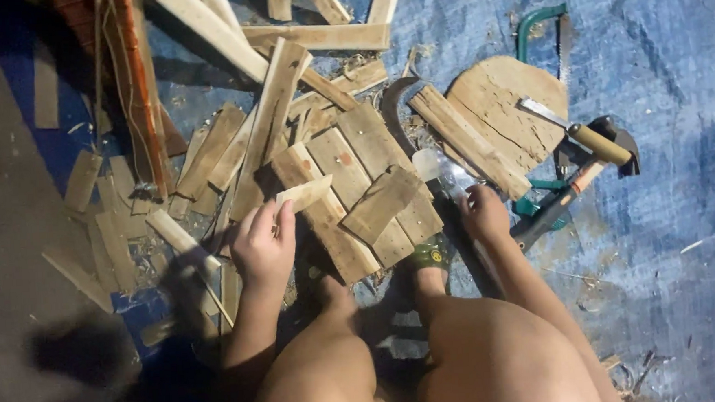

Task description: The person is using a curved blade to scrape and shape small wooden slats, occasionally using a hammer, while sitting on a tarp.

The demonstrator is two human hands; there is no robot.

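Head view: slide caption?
Left hand holds a small wood strip over nailed planks; right hand rests near hammer.

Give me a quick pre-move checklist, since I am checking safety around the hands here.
1. Left hand grips the small wood piece: ok.
2. Right hand free of tools: cannot tell, its fingers are partly hidden.
3. Hammer within the right hand's reach: ok.
4. Curved blade clear of both hands: ok.
5. Foot in sandal pins the nailed boards: ok.
6. Tarp free of loose offcuts: not ok.
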